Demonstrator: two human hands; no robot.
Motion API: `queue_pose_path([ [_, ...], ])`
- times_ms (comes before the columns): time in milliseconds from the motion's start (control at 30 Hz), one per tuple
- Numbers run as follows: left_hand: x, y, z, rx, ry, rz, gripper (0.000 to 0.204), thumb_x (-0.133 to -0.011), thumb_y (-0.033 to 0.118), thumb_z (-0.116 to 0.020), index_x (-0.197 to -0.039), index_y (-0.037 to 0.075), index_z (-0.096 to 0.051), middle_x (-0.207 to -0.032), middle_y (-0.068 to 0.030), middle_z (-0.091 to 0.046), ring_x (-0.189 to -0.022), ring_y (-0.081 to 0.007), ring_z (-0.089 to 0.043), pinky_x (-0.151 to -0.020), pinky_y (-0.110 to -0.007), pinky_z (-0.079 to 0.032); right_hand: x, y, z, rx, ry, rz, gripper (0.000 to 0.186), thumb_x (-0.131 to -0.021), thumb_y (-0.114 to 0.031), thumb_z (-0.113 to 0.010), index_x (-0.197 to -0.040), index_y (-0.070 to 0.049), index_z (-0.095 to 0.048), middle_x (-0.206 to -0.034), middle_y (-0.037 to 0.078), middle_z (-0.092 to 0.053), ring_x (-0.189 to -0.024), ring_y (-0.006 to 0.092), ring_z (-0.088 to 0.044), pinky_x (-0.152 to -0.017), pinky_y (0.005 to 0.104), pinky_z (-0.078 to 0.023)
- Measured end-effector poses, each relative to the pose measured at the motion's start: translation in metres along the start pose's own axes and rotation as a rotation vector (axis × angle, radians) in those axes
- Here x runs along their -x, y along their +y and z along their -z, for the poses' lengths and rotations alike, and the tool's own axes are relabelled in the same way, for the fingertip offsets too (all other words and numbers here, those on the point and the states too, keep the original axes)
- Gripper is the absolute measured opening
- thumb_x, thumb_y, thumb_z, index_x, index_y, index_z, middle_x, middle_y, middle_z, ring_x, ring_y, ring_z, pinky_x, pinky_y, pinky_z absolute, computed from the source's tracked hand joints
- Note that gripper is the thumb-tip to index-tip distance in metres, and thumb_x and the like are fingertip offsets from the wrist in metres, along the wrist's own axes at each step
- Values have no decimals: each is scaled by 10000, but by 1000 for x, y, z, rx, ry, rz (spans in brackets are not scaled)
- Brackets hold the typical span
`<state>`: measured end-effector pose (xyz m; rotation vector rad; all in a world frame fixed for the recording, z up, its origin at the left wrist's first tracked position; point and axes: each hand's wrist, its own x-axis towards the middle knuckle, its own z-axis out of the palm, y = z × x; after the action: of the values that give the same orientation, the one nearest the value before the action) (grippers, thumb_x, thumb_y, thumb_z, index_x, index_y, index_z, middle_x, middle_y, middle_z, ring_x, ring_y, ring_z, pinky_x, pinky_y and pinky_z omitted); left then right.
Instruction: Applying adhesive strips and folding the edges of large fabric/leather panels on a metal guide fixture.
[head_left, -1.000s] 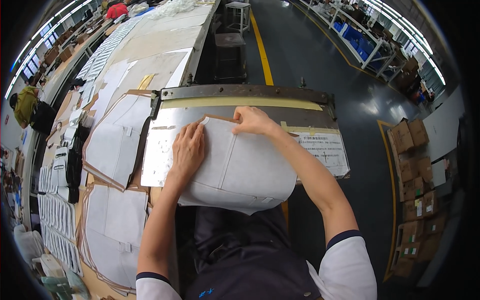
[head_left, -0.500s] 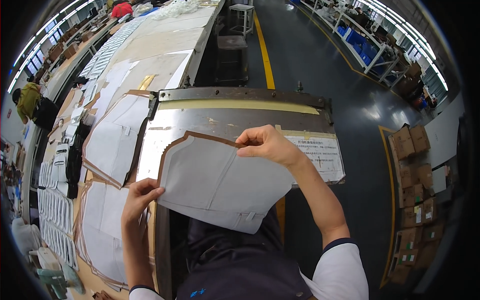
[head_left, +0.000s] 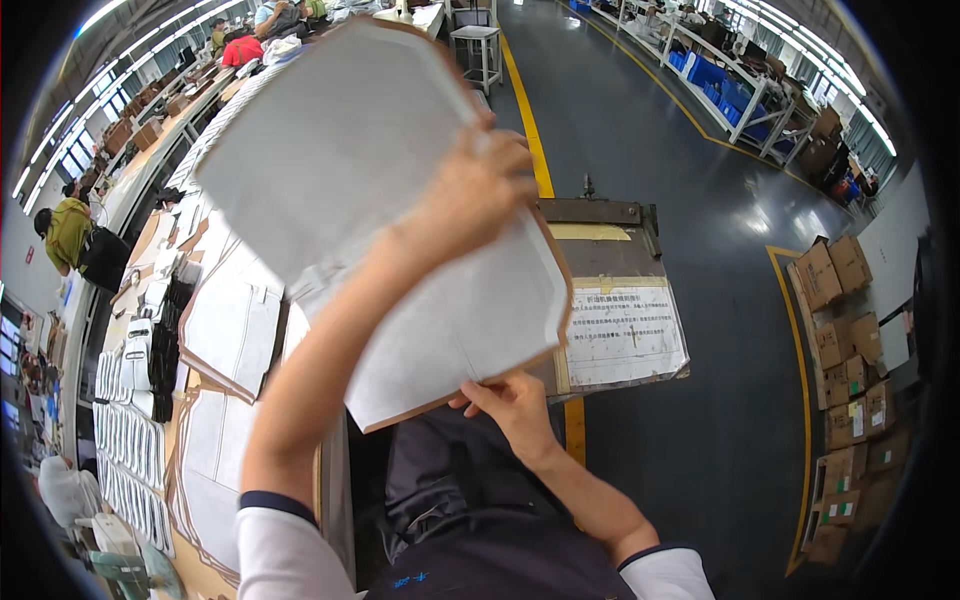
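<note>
A large light-grey panel with brown edges [head_left: 330,130] is spread in front of me, raised over the metal-topped machine. Its lower part [head_left: 460,310] reaches down towards my apron; whether this is one sheet or two is not clear. My left hand [head_left: 470,195], smeared by motion, crosses over the panel with its fingers closed on the brown edge at the upper right. Below, my right hand [head_left: 510,405] pinches the panel's lower edge between thumb and fingers. Much of the machine's metal top [head_left: 600,255] is hidden behind the panel.
More grey panels with brown edges [head_left: 235,330] lie on the long table to my left, beside rows of white strips [head_left: 130,440]. A printed sheet [head_left: 625,335] is taped on the machine. Cardboard boxes [head_left: 845,350] are stacked at right. Another person [head_left: 70,240] stands far left.
My left hand has swung up and across to the right with the panel. My right hand has come down to its lower edge. The panel has turned and now spreads far upward.
</note>
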<state>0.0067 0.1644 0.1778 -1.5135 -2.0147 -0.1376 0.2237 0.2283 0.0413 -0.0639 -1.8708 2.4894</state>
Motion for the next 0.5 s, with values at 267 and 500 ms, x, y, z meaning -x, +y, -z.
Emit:
queue_pose_path([
  [267,109,16,-127,332,-106,369,376,-939,168,-707,-1303,80,-676,-1533,-172,-506,-1493,-341,-389,-1246,-515,-287,79,60,22,-239,60,-411,237,-1038,-169,-657,-1114,50,-706,-1013,108,-754,-922,190,-739,-779,304,-582],
  [500,150,-22,-126,258,-231,438,589,-1050,436,-545,-1545,124,-487,-1667,-169,-335,-1583,-335,-217,-1279,-498,-174,2,-51,63,690,-273,200,128,-969,-115,-684,-1039,-18,-729,-937,141,-725,-830,285,-705,-789,369,-561],
])
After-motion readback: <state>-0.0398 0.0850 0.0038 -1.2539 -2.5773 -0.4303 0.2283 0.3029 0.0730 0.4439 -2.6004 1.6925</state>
